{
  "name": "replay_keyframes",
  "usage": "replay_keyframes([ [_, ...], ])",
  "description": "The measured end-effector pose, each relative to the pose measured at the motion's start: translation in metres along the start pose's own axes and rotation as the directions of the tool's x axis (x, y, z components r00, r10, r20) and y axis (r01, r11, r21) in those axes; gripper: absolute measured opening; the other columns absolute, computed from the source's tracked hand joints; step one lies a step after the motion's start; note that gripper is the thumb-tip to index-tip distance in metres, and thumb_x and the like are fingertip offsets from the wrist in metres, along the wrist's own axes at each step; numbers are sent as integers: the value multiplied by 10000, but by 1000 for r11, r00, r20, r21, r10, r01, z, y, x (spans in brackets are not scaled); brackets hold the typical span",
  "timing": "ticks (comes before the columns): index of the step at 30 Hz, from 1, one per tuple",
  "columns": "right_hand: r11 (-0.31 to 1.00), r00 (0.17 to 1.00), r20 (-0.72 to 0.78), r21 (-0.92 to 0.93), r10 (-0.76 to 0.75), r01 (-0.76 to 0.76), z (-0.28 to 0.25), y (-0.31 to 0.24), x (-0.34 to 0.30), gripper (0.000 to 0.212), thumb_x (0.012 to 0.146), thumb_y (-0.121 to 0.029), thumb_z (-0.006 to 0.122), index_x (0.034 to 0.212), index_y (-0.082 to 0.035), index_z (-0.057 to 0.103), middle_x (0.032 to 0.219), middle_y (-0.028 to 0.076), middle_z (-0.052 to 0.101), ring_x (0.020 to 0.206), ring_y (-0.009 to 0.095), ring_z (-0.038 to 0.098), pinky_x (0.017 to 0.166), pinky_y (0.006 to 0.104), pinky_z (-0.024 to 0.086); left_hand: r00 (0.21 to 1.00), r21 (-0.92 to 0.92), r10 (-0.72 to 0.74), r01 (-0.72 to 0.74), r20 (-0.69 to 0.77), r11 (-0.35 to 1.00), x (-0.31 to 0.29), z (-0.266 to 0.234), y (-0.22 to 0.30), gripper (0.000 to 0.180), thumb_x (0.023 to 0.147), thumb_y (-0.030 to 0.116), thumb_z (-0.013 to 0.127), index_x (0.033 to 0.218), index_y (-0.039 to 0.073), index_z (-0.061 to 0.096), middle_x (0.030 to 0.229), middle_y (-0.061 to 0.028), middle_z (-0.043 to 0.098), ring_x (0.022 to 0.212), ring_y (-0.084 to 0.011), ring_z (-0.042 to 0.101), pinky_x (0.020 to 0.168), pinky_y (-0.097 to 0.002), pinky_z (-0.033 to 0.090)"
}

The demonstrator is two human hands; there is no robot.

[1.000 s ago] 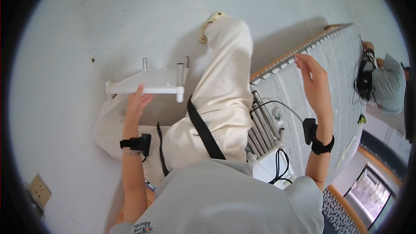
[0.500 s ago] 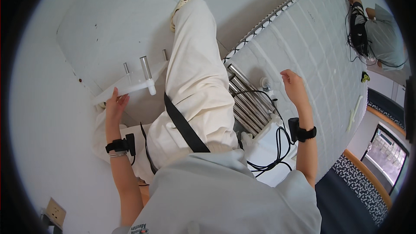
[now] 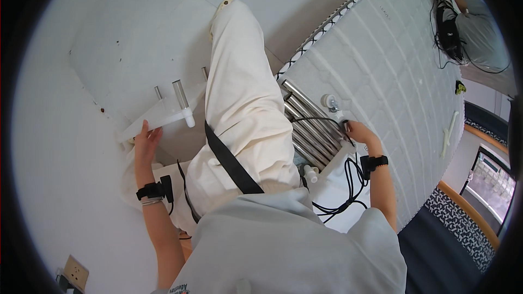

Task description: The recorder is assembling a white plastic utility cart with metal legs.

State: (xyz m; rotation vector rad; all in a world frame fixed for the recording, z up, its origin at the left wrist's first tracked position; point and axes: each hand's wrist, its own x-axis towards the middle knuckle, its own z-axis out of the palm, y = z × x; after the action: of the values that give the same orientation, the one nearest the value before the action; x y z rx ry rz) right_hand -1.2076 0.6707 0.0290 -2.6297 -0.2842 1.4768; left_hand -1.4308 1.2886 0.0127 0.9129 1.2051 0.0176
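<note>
My left hand (image 3: 148,142) grips the near left edge of a white plastic shelf (image 3: 155,118), thumb above and fingers beneath. Several short metal tubes (image 3: 180,95) stand up from this shelf, the nearest in a white plastic socket (image 3: 189,117). On the right, my right hand (image 3: 360,133) is closed, its fingertips at a short metal tube (image 3: 345,126) on the mattress. Its fingers partly cover that tube. Beside it lies a row of long metal tubes (image 3: 309,125), with a black cable (image 3: 318,118) running across them.
A grey quilted mattress (image 3: 392,87) fills the right side. Clear-wrapped small parts (image 3: 330,102), white plastic fittings (image 3: 311,173) and a white bag (image 3: 335,188) lie near the tubes. Another person (image 3: 479,38) is at the far right. A wall socket (image 3: 75,273) sits low left.
My right hand has come down and nearer, from above the mattress to the short metal tube, and its fingers have closed there. My left hand keeps its grip on the shelf.
</note>
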Motion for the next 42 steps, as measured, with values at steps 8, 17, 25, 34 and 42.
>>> replay_keyframes([
  [8,799,825,-548,555,141,232,-60,19,3,194,882,-204,499,934,-19,473,749,32,516,684,100,484,611,250,412,1000,-10,-31,31,5,999,1,-2,1,417,865,331,555,1099,-5,473,1020,-108,518,937,-216,541,802,-332,468],
  [17,906,824,-546,409,150,106,-66,3,23,301,926,-335,403,937,-46,486,720,18,482,640,84,482,560,247,424,999,23,-25,25,-27,999,5,-8,-5,398,860,332,563,1113,36,481,1028,-73,526,925,-196,549,793,-330,466],
  [25,925,743,-631,377,223,42,-65,-32,22,330,904,-317,437,1031,-17,490,683,87,556,574,219,554,544,322,444,1000,41,20,-20,-3,999,-10,-1,-1,396,853,334,574,1084,23,493,1007,-81,542,901,-197,561,785,-349,472],
  [34,917,641,-656,-259,-398,304,-133,-154,85,440,780,-247,595,1170,-83,476,1211,121,472,938,369,544,777,423,455,999,1,37,-37,-22,999,-2,-6,-9,418,840,337,592,1074,4,493,995,-83,545,883,-218,565,755,-333,485],
  [42,921,685,-615,-252,-390,298,-128,-165,141,490,738,-298,657,1131,-59,491,1208,136,459,1031,367,494,808,423,437,998,-58,2,-6,-66,998,-10,-5,-10,474,811,292,638,1099,-30,444,989,-113,531,850,-212,563,760,-363,513],
])
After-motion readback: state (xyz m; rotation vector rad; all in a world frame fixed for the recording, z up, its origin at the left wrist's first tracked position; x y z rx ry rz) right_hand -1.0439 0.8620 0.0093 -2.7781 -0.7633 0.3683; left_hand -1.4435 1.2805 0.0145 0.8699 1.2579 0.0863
